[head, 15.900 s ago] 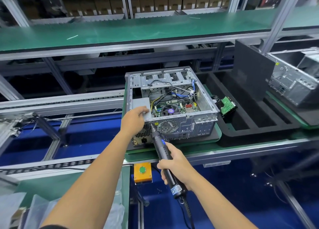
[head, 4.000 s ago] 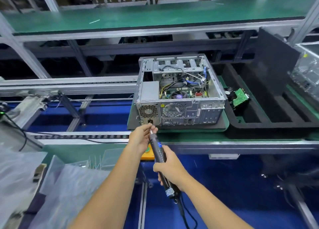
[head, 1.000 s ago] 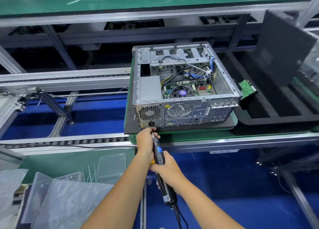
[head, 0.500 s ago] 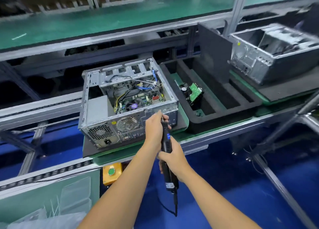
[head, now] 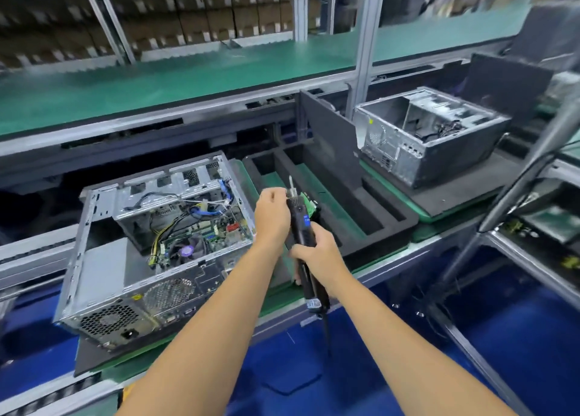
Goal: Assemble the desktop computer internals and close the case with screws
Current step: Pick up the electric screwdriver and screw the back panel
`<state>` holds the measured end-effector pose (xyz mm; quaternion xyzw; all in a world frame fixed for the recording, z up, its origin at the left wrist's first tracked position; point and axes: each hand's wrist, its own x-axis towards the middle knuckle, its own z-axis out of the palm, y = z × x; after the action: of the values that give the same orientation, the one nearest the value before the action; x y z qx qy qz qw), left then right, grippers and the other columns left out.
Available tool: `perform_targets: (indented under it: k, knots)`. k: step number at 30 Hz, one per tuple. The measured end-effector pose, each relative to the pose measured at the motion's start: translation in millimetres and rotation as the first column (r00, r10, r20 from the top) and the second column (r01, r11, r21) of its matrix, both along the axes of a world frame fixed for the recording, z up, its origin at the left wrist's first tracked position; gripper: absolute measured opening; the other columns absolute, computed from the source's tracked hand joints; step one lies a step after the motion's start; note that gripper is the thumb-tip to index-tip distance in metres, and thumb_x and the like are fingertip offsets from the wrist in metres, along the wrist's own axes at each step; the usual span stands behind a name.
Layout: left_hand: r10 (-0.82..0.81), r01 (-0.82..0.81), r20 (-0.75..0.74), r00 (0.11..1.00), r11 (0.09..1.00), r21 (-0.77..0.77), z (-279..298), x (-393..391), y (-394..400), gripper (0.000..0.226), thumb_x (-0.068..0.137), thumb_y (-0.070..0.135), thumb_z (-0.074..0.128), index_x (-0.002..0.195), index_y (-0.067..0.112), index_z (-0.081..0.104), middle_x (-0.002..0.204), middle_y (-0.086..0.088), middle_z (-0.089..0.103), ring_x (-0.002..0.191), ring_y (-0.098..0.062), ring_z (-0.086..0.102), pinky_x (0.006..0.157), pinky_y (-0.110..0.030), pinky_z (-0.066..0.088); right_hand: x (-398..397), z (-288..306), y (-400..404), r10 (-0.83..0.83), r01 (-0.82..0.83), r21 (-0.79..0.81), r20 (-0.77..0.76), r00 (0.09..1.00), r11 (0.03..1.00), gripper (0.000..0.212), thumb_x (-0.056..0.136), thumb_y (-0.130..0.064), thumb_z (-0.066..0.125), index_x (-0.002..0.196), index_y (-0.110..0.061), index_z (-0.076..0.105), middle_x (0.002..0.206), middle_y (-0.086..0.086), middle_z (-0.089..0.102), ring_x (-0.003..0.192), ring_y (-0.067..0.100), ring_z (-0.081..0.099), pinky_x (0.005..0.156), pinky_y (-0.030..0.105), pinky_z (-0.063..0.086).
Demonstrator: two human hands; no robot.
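Head view: right hand (head: 317, 254) grips the electric screwdriver (head: 302, 227) upright; left hand (head: 271, 216) pinches at its bit (head: 292, 186), screw not discernible. The open computer case (head: 150, 246) lies at 9 o'clock of the hands. Seat any screw squarely on the bit before approaching.

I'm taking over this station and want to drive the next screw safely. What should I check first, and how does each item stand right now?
1. Right hand grips the electric screwdriver firmly: ok.
2. Screw seated on the bit, where the left hand pinches near the tip: cannot tell.
3. Bit aligned with a screw hole: not ok, it points up, clear of the open computer case.
4. Case lies flat on its pad: ok.
5. Side panel fitted: not ok, internals exposed.
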<state>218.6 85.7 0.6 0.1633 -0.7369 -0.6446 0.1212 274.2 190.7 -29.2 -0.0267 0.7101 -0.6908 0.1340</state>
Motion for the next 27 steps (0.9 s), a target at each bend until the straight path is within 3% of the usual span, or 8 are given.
perform_targets:
  k: [6,12,15,17,19,21,23,27]
  knots:
    - [-0.094,0.107,0.11,0.989,0.988,-0.115,-19,-62,10,0.019,0.088,0.006,0.04,0.074,0.014,0.051,0.076,-0.012,0.052,0.067,-0.023,0.044,0.064,-0.033,0.042,-62,-4,25,-0.138,0.138,0.026,0.0,0.99,0.99,0.022,0.082,0.002,0.065,0.096,-0.009,0.051,0.065,0.011,0.055,0.048,0.028,0.051,0.054,0.043,0.05]
    - [-0.115,0.189,0.302,0.946,0.955,-0.229,-51,-119,29,0.022,0.086,0.001,0.039,0.067,0.008,0.047,0.075,-0.013,0.051,0.068,-0.023,0.045,0.061,-0.031,0.037,-126,-23,54,-0.127,0.124,0.037,0.113,0.985,0.992,0.025,0.084,-0.001,0.064,0.104,-0.005,0.05,0.071,0.011,0.053,0.044,0.022,0.053,0.047,0.032,0.05]
    - [-0.077,0.203,0.398,0.914,0.937,-0.285,-73,-150,36,0.029,0.088,0.0,0.039,0.06,0.007,0.042,0.085,-0.019,0.06,0.072,-0.025,0.051,0.06,-0.032,0.039,-162,-40,67,-0.064,0.06,0.03,0.167,0.984,0.998,0.034,0.084,0.001,0.063,0.114,-0.006,0.049,0.066,0.01,0.052,0.047,0.023,0.052,0.049,0.034,0.049]
    - [-0.06,0.231,0.458,0.887,0.916,-0.327,-86,-165,41,0.019,0.09,0.004,0.04,0.077,0.004,0.054,0.103,-0.025,0.063,0.079,-0.027,0.052,0.062,-0.034,0.043,-182,-52,76,-0.019,0.012,0.035,0.201,0.979,0.999,0.042,0.084,0.002,0.061,0.119,-0.013,0.045,0.064,0.008,0.052,0.048,0.022,0.051,0.049,0.032,0.048]
    - [-0.063,0.301,0.516,0.854,0.87,-0.392,-100,-173,45,0.017,0.09,0.005,0.041,0.088,0.0,0.057,0.106,-0.026,0.062,0.088,-0.035,0.057,0.062,-0.038,0.041,-200,-63,82,0.022,-0.03,0.033,0.216,0.976,0.999,0.034,0.083,0.003,0.061,0.11,-0.013,0.05,0.06,0.005,0.052,0.046,0.021,0.05,0.048,0.033,0.046]
    - [-0.072,0.374,0.56,0.826,0.812,-0.448,-116,-176,45,0.025,0.088,0.005,0.045,0.064,0.006,0.044,0.075,-0.017,0.057,0.073,-0.035,0.054,0.057,-0.037,0.036,-213,-72,83,0.048,-0.056,0.028,0.24,0.97,0.998,0.024,0.082,0.004,0.061,0.096,-0.013,0.051,0.056,0.003,0.051,0.043,0.021,0.048,0.047,0.033,0.045]
    - [-0.081,0.447,0.612,0.786,0.759,-0.474,-131,-176,43,0.03,0.086,0.005,0.05,0.059,0.009,0.036,0.061,-0.008,0.044,0.057,-0.024,0.04,0.051,-0.032,0.03,-222,-81,83,0.061,-0.072,0.029,0.268,0.961,0.997,0.024,0.082,0.003,0.062,0.09,-0.017,0.05,0.052,0.001,0.051,0.041,0.02,0.047,0.047,0.033,0.045]
    - [-0.11,0.617,0.679,0.726,0.54,-0.572,-149,-173,42,0.014,0.086,0.009,0.056,0.073,0.004,0.051,0.075,-0.012,0.055,0.071,-0.032,0.057,0.058,-0.032,0.038,-235,-96,80,0.084,-0.097,0.027,0.31,0.947,0.995,0.022,0.084,-0.002,0.066,0.094,-0.016,0.053,0.051,0.002,0.052,0.04,0.021,0.049,0.046,0.032,0.046]
